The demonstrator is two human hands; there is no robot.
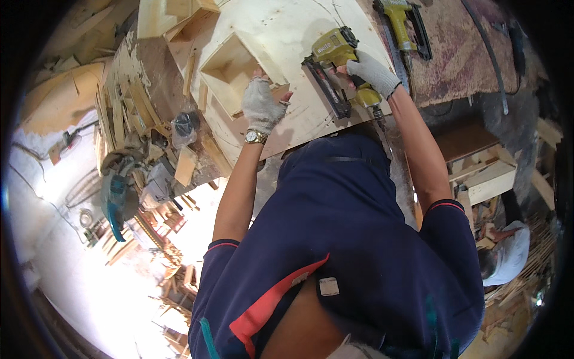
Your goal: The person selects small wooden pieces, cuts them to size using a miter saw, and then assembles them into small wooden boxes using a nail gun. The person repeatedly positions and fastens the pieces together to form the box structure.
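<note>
An open, pale wooden box point(224, 63) lies on a light plywood board on the workbench. My left hand point(263, 106), in a white glove that leaves fingertips bare, is closed over the box's near right side; its thumb points right and some fingers are hidden. To the right, my gloved right hand point(373, 74) is wrapped round the grip of a yellow-green nail gun point(335, 46). The gun's black magazine point(327, 90) slants down toward the board's front edge, apart from the box. A hose runs from the gun's lower end.
A second nail gun point(399, 24) lies at the far right of the bench. Another wooden box point(167, 18) stands at the far left. Wood offcuts and a teal power tool point(115, 200) are at left. A drawer-like wooden piece point(490, 179) and another person point(508, 254) are at right.
</note>
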